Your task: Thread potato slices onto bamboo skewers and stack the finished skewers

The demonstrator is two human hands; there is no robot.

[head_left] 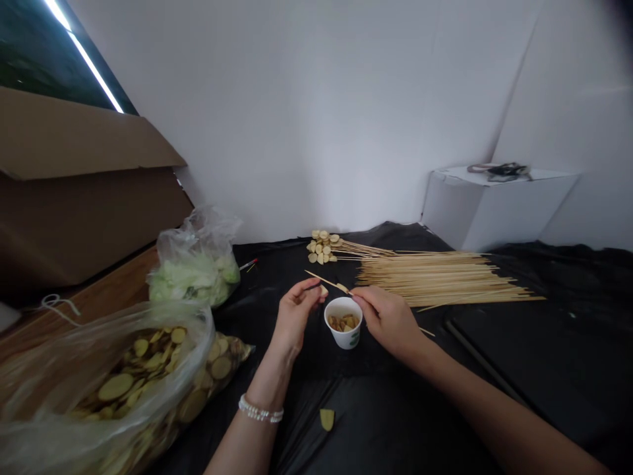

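Note:
My right hand (390, 320) grips a thin wooden skewer (321, 279) slanting up to the left, its pointed end free. A pale slice (342, 288) is threaded on the skewer close to my right fingertips. Between the thumb and fingers of my left hand (295, 311) is another pale potato-like slice (324, 291), just below the skewer's tip. Under both hands stands a white paper cup (345, 340) with small cut pieces (345, 322) inside. One cut slice (327, 419) lies on the black sheet (386, 422) in front of me.
Skewers with slices on their ends (322, 249) lie at the back, beside a wide spread of bare skewers (440, 278). At left are an open plastic bag of slices (200, 330), a bag of pale green vegetable (195, 274) and a cardboard box (89, 218). A white box (499, 208) stands back right.

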